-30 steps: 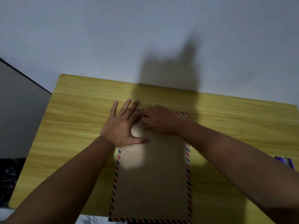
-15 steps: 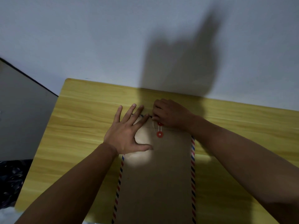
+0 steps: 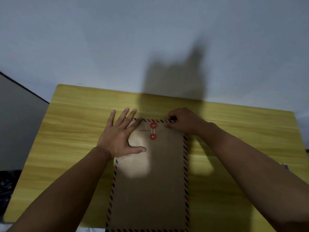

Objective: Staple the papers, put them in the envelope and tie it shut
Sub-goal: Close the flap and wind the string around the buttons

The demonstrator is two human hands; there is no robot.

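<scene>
**A:** So where's the envelope sitting?

**B:** Flat on the yellow wood-grain bench, roughly mid-bench, long side running from the near edge toward the far edge. Brown kraft with a red-and-blue striped border. Bottom hangs right at the near edge, flap end pointing at the far edge by the wall.

**A:** And the closure?

**B:** Two red buttons near the flap end, one above the other, with pale string running straight between them. Can't tell how many wraps, way too small. Short loose bit of string just left of the upper button too.

**A:** Left hand?

**B:** Spread flat, fingers straight and fanned, pressing down on the envelope's far-left corner. Thumb out to the side on the brown paper. Fingertips reaching past the top border onto the bench. Not gripping anything.

**A:** Right hand?

**B:** At the far-right corner of the envelope, fingers curled in, pinching the striped top edge there. Anything else between the fingertips — can't tell, too dark.

**A:** Other stuff around?

**B:** Sliver of something purple at the bench's right edge, mostly hidden behind the right forearm. Big shadow across the bench and up the wall.
</scene>
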